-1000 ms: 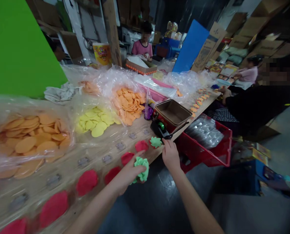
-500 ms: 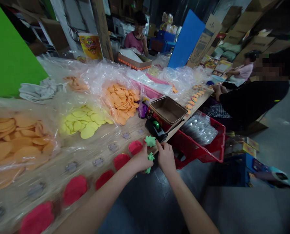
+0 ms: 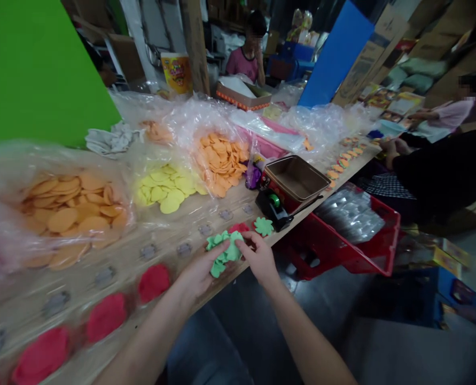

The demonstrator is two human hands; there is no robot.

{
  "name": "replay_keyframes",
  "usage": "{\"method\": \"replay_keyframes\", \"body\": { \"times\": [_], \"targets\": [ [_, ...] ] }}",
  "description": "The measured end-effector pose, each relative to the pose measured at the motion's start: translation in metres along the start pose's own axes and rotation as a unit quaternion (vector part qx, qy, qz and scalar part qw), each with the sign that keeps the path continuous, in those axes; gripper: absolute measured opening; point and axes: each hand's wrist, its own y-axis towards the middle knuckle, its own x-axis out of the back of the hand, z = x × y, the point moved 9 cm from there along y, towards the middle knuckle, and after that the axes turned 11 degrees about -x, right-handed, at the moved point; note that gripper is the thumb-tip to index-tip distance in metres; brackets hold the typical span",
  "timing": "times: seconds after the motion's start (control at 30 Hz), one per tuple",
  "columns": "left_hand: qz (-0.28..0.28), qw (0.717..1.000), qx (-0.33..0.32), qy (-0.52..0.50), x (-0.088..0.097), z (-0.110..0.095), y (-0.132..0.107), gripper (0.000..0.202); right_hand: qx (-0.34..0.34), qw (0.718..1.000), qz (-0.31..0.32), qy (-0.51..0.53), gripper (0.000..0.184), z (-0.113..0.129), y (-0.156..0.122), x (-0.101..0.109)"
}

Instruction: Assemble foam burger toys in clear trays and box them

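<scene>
Hands (image 3: 259, 260) closer, green dough (image 3: 223, 253) partly hidden

We log, on the wooden table (image 3: 280, 238), bagged discs (image 3: 165, 187) along the far side, dough patches (image 3: 105, 318) along the near edge, and a crumpled dough piece (image 3: 221, 254) between left hand (image 3: 200, 272) and right hand (image 3: 259, 260). Rightward, a tray (image 3: 294, 177) stands behind a tape dispenser (image 3: 273, 206); below, a crate (image 3: 353, 251) holds what seem to be film packets (image 3: 350, 216).

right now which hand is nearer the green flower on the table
Right. The right hand is close to the green flower, just below it. The left hand is farther away, on the other side of the right hand, holding a green clump.
</scene>
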Motion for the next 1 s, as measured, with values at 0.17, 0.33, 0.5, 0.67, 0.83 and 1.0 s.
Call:
{"method": "replay_keyframes", "body": {
  "times": [0.17, 0.33, 0.5, 0.67, 0.83, 1.0],
  "targets": [
    [-0.016, 1.0, -0.013, 0.016, 0.015, -0.012, -0.002, 0.019, -0.063, 0.991, 0.043, 0.112, 0.024, -0.007, 0.001, -0.004],
    [-0.075, 0.994, -0.077, 0.024, 0.026, -0.022, 0.0, 0.019, -0.079, 0.986, 0.031, 0.147, 0.031, -0.001, 0.018, 0.018],
    [-0.152, 0.975, -0.163, 0.001, 0.035, -0.035, 0.003, 0.023, 0.03, 0.995, -0.043, 0.082, 0.036, 0.03, 0.017, 0.03],
    [-0.216, 0.96, -0.126, -0.128, 0.043, -0.032, 0.012, 0.013, 0.165, 0.968, -0.184, 0.033, 0.034, 0.057, -0.01, 0.046],
    [-0.129, 0.984, -0.099, -0.075, 0.039, -0.041, 0.011, 0.011, 0.063, 0.991, -0.058, 0.1, 0.041, 0.034, 0.027, 0.039],
    [-0.023, 0.985, -0.065, 0.159, 0.032, -0.041, -0.004, 0.04, 0.079, 0.987, -0.034, -0.138, 0.036, 0.016, 0.056, 0.024]
  ]
}}
